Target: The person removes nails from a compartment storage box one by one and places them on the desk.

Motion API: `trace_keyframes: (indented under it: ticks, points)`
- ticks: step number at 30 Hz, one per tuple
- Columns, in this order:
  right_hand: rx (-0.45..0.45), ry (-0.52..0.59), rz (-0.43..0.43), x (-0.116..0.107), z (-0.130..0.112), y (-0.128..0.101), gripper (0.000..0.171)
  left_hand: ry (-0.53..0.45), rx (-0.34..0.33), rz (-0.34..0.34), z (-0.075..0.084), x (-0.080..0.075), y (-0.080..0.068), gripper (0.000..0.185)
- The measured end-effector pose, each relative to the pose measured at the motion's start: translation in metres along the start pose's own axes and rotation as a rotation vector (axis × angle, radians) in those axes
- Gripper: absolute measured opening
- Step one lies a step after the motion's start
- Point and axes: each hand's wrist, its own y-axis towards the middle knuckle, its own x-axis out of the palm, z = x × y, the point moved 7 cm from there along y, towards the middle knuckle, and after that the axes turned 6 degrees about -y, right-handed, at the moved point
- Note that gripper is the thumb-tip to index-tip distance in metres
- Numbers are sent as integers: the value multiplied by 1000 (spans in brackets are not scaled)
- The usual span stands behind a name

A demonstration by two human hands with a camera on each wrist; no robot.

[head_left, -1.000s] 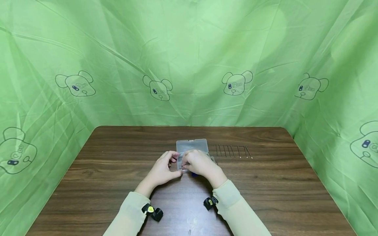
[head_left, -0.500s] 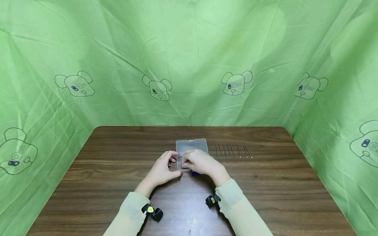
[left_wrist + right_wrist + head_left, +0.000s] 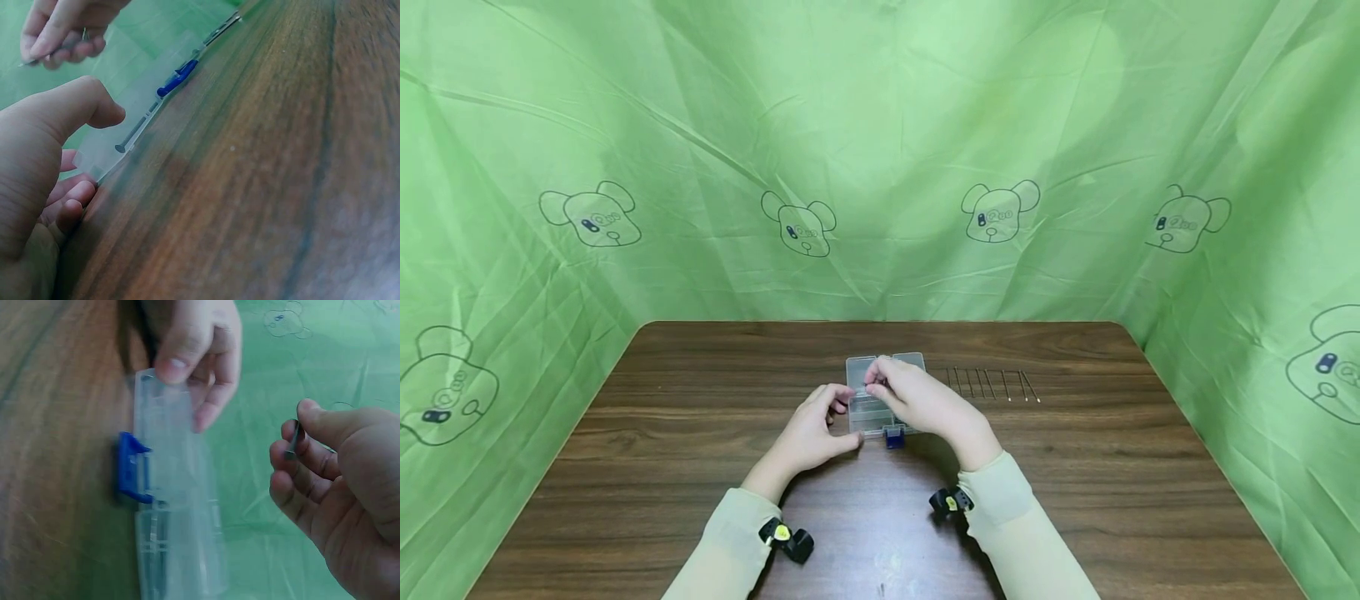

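A clear plastic box (image 3: 871, 422) with compartments stands on the table, its lid (image 3: 858, 372) swung back and a blue latch (image 3: 894, 438) at the front. My left hand (image 3: 811, 435) holds the box's left end, thumb at the front corner and fingers toward the back. Over the box, my right hand (image 3: 916, 402) pinches a thin dark metal nail (image 3: 294, 439) between thumb and fingertips, apart from the box. Through the front wall another nail (image 3: 129, 137) shows lying inside. The right hand hides part of the lid in the head view.
To the right of the box lies a row of several nails (image 3: 991, 383) on the brown wooden table (image 3: 1075, 467). A green cloth (image 3: 895, 283) hangs behind and at both sides.
My right hand has risen out of the box and moved toward the lid, with the nail between its fingers. The compartments and blue latch show more now. My left hand has stayed put.
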Motion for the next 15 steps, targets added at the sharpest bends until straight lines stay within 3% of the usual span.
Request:
trace_keyframes:
  ticks: [10,15]
  points:
    - [-68,-16,118,-32,1,-10,12,-2,-9,-1,0,0,1,65]
    - [-9,5,126,-48,10,-20,16,-9,-22,4,-1,1,1,65]
